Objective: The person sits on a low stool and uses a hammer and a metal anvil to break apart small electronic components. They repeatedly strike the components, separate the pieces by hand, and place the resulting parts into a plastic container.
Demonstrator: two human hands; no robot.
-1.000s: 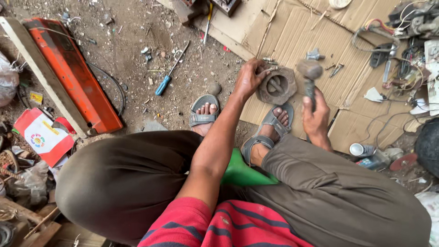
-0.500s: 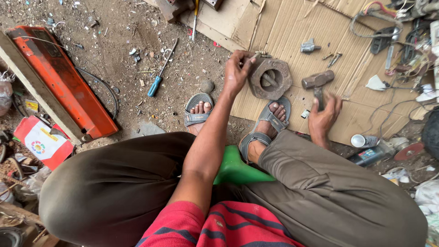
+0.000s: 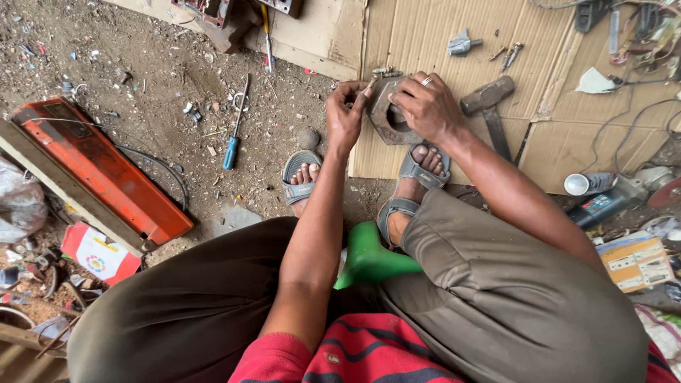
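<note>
Metal housing (image 3: 389, 113) (grey, on cardboard (image 3: 454, 78)) gripped by both hands' closed fingers (image 3: 418, 89).

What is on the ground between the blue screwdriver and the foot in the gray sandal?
In the head view, a small round stone lies on the dirt between the blue screwdriver and the sandaled foot.

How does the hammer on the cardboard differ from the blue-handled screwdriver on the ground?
The hammer lies on the cardboard, close by the right hand; the screwdriver lies on bare dirt, left of the left hand. The hammer is thick, with a heavy rusty-grey head; the screwdriver is slim, with a thin shaft. The hammer's handle is dark, the screwdriver's bright blue. Both lie flat, untouched by either hand.
</note>
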